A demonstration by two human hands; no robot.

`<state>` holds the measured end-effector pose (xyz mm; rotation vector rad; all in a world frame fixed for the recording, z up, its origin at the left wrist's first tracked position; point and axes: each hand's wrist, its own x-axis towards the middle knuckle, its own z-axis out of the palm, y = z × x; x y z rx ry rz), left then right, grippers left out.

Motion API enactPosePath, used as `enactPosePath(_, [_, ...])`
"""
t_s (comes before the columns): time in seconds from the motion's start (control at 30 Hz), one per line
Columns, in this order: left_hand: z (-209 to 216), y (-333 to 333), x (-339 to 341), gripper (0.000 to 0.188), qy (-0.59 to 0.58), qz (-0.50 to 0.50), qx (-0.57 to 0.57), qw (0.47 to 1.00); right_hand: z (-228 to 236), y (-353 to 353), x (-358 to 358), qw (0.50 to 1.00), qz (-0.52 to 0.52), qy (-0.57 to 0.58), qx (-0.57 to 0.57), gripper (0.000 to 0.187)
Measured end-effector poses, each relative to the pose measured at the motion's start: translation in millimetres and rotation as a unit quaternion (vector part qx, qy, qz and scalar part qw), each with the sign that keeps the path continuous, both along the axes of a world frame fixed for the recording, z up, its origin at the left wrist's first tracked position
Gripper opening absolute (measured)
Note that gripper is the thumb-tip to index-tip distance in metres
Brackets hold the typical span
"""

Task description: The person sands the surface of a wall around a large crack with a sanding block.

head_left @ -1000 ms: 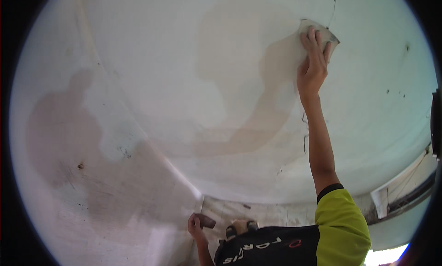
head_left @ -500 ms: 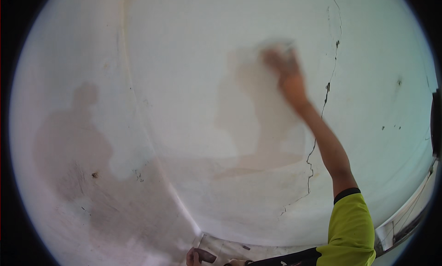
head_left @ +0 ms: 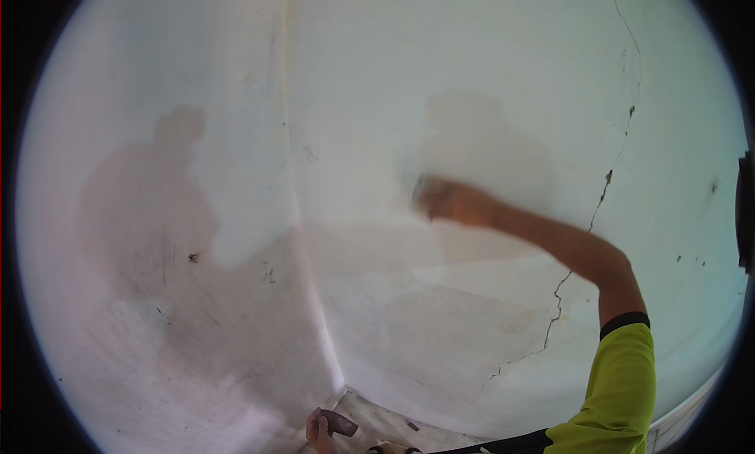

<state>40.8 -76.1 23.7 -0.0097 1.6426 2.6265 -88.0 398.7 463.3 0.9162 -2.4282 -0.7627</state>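
Note:
My right hand [head_left: 454, 202] is closed and held at the white wall [head_left: 377, 124], with the arm stretched out to the left. It is smeared by motion; a thin greyish edge shows at its fingers, but I cannot make out what it holds. Low down near the corner, my left hand [head_left: 317, 432] grips a brown, slightly curved, flat piece that looks like folded sandpaper [head_left: 340, 424].
A long jagged crack [head_left: 605, 185] runs down the wall behind my right arm. To the left, another wall [head_left: 141, 328] meets it at a corner, scuffed and shadowed. A tiled floor [head_left: 385, 416] with a small dark piece [head_left: 413, 426] lies below. A dark object [head_left: 745, 210] stands at the right edge.
My right hand has swept down and to the left across the wall, and its elbow has bent. The view has shifted, so the corner and crack appear further right. My left hand still holds the brown piece.

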Motion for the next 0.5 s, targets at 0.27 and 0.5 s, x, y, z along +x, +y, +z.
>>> enactPosePath(0.27, [-20,-22,20,0.025,-0.058,0.072,0.021,0.996,215,-33,-11,0.867,-0.095,0.481,-0.092,0.049])
enactPosePath(0.5, [6,-38,31,0.027,-0.098,0.148,0.009,0.984,-62,-109,-136,0.986,-0.029,0.045,0.160,0.020])
